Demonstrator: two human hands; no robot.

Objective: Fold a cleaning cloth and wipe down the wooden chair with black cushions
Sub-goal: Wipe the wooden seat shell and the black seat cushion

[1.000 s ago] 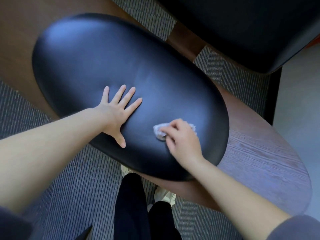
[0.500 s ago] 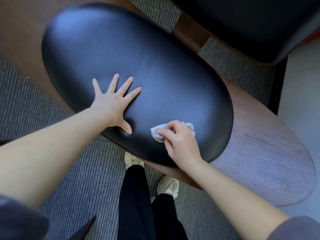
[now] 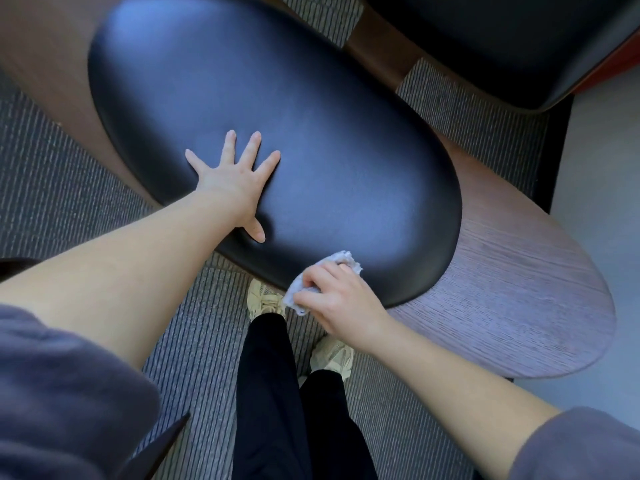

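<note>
At the bottom of the view, over the striped grey carpet (image 3: pixel 69 174), stand the person's black trousers (image 3: pixel 273 393) and two pale shoes (image 3: pixel 265 299), with grey sleeves (image 3: pixel 62 393) pushed up both forearms. Just beyond them, at the near edge of the black cushion (image 3: pixel 329 133), the right hand (image 3: pixel 341 306) holds the cleaning cloth (image 3: pixel 296 296). Its grip is closed, with the fingers curled over the bunched pale-grey cloth, which sticks out past the thumb on the near side and past the fingertips on the far side. The cloth lies against the cushion's rounded near rim, close to its right end. To the right of that hand the wooden chair shell (image 3: pixel 519 289) juts out from under the cushion, its grain showing. Farther in, by the cushion's left edge, the left hand (image 3: pixel 235 183) lies flat on the leather, its grip wide, fingers spread straight, holding nothing. At the far right corner sits a second black cushion (image 3: pixel 502 39), with carpet and a strip of brown wood between the two.
</note>
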